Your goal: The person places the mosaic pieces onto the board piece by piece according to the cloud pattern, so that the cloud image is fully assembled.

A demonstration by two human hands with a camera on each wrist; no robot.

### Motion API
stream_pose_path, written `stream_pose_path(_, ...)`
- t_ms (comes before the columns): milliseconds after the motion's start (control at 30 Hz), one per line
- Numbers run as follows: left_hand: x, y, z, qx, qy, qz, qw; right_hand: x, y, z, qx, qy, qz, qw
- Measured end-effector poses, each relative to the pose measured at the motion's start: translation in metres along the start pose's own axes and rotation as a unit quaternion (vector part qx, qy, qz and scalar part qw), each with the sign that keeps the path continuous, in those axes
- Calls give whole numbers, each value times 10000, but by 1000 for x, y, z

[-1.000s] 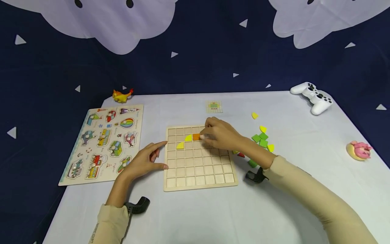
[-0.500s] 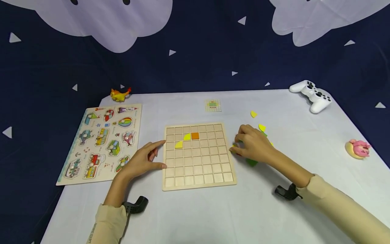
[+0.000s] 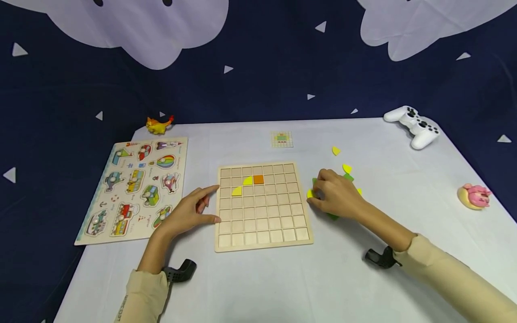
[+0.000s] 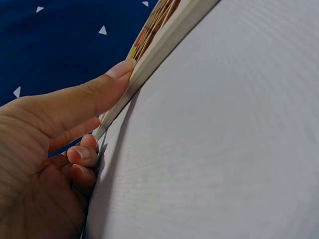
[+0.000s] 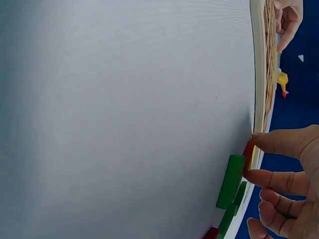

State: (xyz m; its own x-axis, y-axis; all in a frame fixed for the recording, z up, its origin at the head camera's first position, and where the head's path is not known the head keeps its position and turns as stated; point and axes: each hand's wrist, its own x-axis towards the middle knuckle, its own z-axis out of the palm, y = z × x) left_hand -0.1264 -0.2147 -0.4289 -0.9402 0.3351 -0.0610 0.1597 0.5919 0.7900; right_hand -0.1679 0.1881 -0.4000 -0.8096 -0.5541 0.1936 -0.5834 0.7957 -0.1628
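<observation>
A wooden grid board (image 3: 262, 213) lies at the middle of the table. In its upper-left cells sit an orange square (image 3: 258, 179) and two yellow quarter-round tiles (image 3: 236, 191). My left hand (image 3: 187, 211) touches the board's left edge with thumb and index finger spread apart, the other fingers bent. Right of the board, my right hand (image 3: 338, 193) is down among loose tiles. The right wrist view shows its thumb and index finger pinching a red tile (image 5: 247, 155) at its two ends, beside a green tile (image 5: 231, 181). In the head view the hand hides that red tile.
A peg puzzle (image 3: 133, 188) with vehicle pictures lies at left. A small pattern card (image 3: 282, 139) is behind the board. Yellow tiles (image 3: 336, 151) lie behind the right hand. A white game controller (image 3: 413, 127), a pink toy (image 3: 474, 197) and an orange toy (image 3: 159, 125) stand near the edges.
My right hand has left the orange square in its cell, moved right to the loose tiles and closed thumb and index finger on a red one. The left hand stays at the board's edge.
</observation>
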Motion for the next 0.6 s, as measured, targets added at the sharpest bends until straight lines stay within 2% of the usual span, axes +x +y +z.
stream_pose_path(367, 1, 1, 1, -69, -13, -35, 10000, -1, 1, -1, 429, -266, 207, 9985)
stream_pose_path(600, 1, 0, 1, -63, -14, -103, 9999, -2, 3, -6, 417, -130, 21, 9990)
